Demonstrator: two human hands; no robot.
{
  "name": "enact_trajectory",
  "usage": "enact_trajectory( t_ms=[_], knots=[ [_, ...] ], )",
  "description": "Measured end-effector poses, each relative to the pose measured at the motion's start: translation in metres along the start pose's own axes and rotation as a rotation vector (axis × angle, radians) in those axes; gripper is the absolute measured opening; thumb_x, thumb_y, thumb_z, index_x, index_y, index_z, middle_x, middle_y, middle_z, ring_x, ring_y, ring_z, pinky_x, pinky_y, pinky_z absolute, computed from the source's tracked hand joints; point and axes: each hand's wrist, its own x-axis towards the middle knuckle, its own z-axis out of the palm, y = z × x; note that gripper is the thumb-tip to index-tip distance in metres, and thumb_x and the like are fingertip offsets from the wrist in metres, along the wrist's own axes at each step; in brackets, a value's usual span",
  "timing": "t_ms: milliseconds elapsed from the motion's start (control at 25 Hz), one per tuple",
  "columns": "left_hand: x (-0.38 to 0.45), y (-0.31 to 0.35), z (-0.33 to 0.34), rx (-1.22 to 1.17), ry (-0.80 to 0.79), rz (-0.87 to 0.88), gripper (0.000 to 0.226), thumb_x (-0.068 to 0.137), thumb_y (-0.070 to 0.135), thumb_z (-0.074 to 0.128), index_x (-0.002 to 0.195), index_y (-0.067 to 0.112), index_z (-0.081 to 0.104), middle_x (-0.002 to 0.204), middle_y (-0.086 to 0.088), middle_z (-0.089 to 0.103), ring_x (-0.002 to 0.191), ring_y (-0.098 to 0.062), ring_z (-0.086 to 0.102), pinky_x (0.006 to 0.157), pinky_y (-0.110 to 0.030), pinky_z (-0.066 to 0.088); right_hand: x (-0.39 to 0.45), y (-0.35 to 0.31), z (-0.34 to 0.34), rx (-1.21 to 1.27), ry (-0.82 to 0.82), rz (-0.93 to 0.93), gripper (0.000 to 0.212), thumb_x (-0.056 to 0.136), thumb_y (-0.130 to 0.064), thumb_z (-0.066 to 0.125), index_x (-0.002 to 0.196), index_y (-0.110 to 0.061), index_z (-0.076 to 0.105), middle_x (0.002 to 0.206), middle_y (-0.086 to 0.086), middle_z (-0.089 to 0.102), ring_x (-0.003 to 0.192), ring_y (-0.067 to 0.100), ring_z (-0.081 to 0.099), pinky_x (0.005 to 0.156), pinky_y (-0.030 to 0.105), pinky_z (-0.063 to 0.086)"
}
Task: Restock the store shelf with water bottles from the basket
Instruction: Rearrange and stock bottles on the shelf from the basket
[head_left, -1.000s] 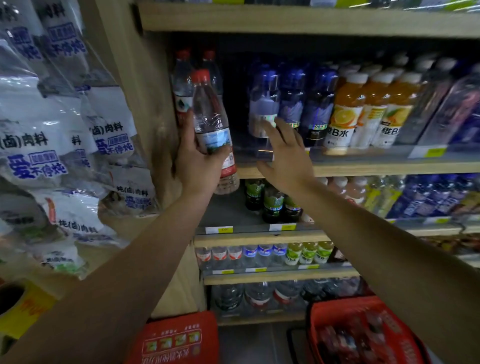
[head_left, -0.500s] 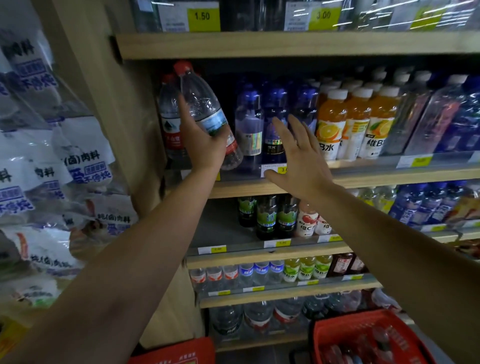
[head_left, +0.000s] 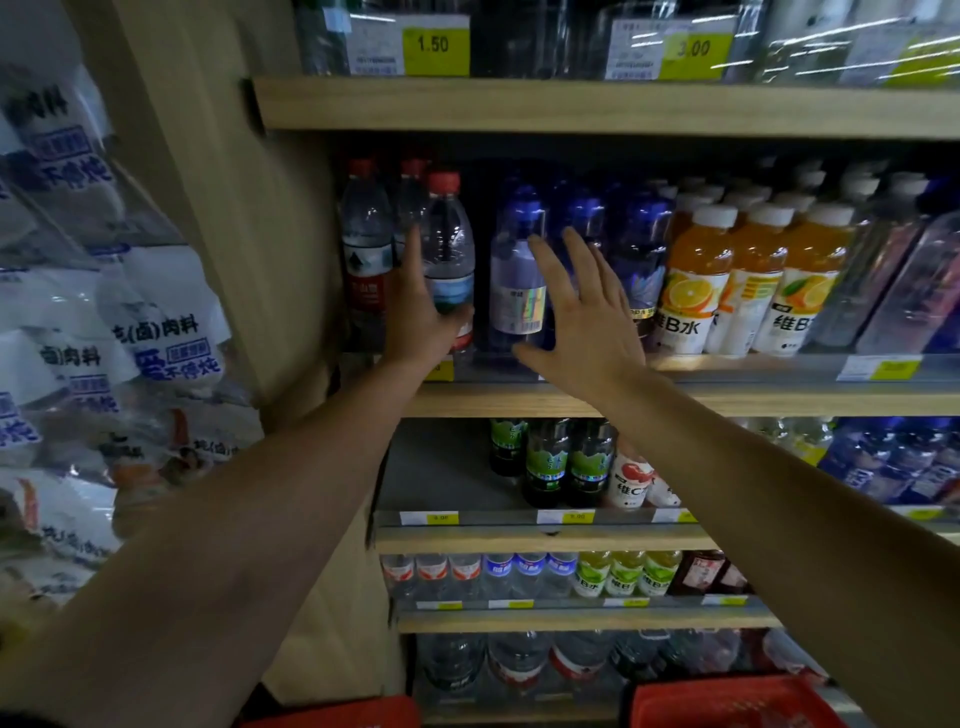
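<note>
Wooden store shelving (head_left: 597, 106) is filling the view, its tiers stocked with drinks, while bagged goods (head_left: 104, 322) are hanging on the left. On the shelf below the price tags, the left hand (head_left: 421, 322) is gripping a clear water bottle (head_left: 448, 249) with a red cap, holding it upright just right of two matching red-capped bottles (head_left: 366, 260) standing at the shelf's left end. The right hand (head_left: 582, 332) is hovering open, fingers spread, in front of the blue bottles (head_left: 519, 270). Orange drinks (head_left: 696, 280) are standing further right. A red basket (head_left: 727, 701) is sitting near the bottom edge, its contents hidden.
</note>
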Motion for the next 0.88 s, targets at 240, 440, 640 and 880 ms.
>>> enact_trajectory(
  t_ms=[240, 440, 640, 880],
  knots=[
    [-0.005, 0.014, -0.014, 0.228, 0.06, 0.188, 0.111, 0.071, 0.009, 0.084, 0.156, 0.023, 0.014, 0.156, -0.015, 0.024, 0.141, -0.024, 0.032, 0.105, -0.017, 0.032, 0.018, -0.006, 0.008, 0.033, 0.098, -0.041, 0.107, 0.076, -0.05, 0.073, 0.156, -0.031, 0.004, 0.164, 0.008, -0.005, 0.151, 0.032, 0.004, 0.121, 0.048, 0.014],
    [-0.003, 0.01, -0.023, 0.406, 0.074, 0.124, 0.099, 0.08, 0.003, 0.075, 0.155, 0.034, 0.019, 0.159, -0.013, 0.02, 0.14, -0.03, 0.037, 0.1, -0.02, 0.035, 0.029, -0.004, 0.009, 0.026, 0.101, -0.078, 0.106, 0.076, -0.048, 0.075, 0.156, -0.032, 0.005, 0.164, 0.008, -0.004, 0.151, 0.032, 0.005, 0.121, 0.048, 0.015],
    [0.003, 0.006, -0.032, 0.447, 0.053, 0.087, 0.098, 0.08, 0.007, 0.076, 0.156, 0.035, 0.019, 0.162, -0.014, 0.017, 0.14, -0.032, 0.037, 0.102, -0.027, 0.04, 0.033, 0.001, 0.009, 0.031, 0.107, -0.082, 0.105, 0.077, -0.044, 0.077, 0.156, -0.03, 0.009, 0.164, 0.008, -0.001, 0.15, 0.033, 0.007, 0.12, 0.047, 0.016],
    [0.004, -0.001, -0.042, 0.767, -0.014, 0.291, 0.109, 0.069, 0.029, 0.087, 0.154, 0.037, 0.02, 0.164, -0.012, -0.001, 0.146, -0.037, 0.025, 0.097, -0.046, 0.051, 0.041, 0.0, 0.007, 0.03, 0.136, -0.13, 0.1, 0.079, -0.041, 0.073, 0.156, -0.03, 0.009, 0.164, 0.009, -0.001, 0.149, 0.036, 0.009, 0.121, 0.05, 0.017]
  ],
)
